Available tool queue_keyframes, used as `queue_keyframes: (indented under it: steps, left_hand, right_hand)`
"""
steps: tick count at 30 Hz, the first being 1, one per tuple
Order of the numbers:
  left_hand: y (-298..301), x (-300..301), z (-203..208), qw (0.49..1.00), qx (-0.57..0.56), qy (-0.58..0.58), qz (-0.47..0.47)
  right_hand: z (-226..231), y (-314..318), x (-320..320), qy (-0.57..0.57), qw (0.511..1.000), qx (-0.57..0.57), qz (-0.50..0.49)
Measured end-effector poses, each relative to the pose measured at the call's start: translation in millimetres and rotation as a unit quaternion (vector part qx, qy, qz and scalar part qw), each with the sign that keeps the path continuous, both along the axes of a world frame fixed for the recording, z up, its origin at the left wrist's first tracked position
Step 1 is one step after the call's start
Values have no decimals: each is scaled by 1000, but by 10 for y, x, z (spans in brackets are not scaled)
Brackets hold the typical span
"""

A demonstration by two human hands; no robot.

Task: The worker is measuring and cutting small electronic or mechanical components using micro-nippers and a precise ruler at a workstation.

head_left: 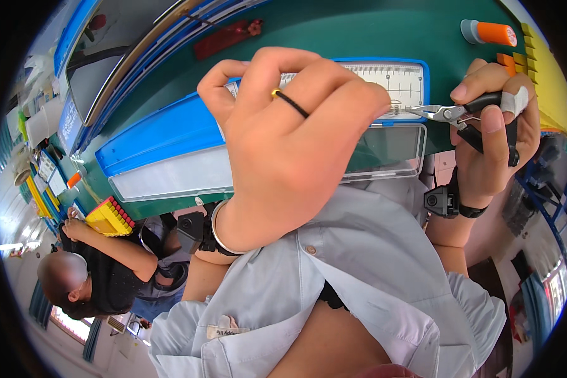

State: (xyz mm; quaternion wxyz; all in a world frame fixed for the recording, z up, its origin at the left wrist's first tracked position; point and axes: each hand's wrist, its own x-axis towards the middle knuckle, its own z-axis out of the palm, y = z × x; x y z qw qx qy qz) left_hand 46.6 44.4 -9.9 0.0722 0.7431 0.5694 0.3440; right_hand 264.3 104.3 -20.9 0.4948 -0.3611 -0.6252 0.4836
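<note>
My right hand is closed around small pliers with black handles, a white wrap on one finger. Their silver jaws point left at a small thin wire piece. Its other end meets the fingertips of my left hand, which is closed in a pinch with the knuckles up. That hand wears a black ring band with a yellow bead. Beneath both lies an open blue case, holding a white ruled sheet. The clear lid lies on the near side. My left hand hides the case's middle.
An orange spool-like cylinder and yellow ridged holder stand at the right. A red pouch lies on the green table. Blue-edged panels rise at the left. Another person works beside a yellow rack.
</note>
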Motion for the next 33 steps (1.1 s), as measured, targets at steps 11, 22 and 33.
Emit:
queue_keyframes:
  steps: [11,22,33]
  left_hand:
    - [18,-25,-43,999,-9,-44,-25]
    - [3,-45,-77,998,-14,-58,-30]
    - [-19,-93,-36,999,-27,-12,-40]
  right_hand:
    - [49,-23,-1,-21,1000,-18,-7]
    - [-73,10,-45,-10,999,53,-10]
    - [-24,-6,-47,-39,998,55,-22]
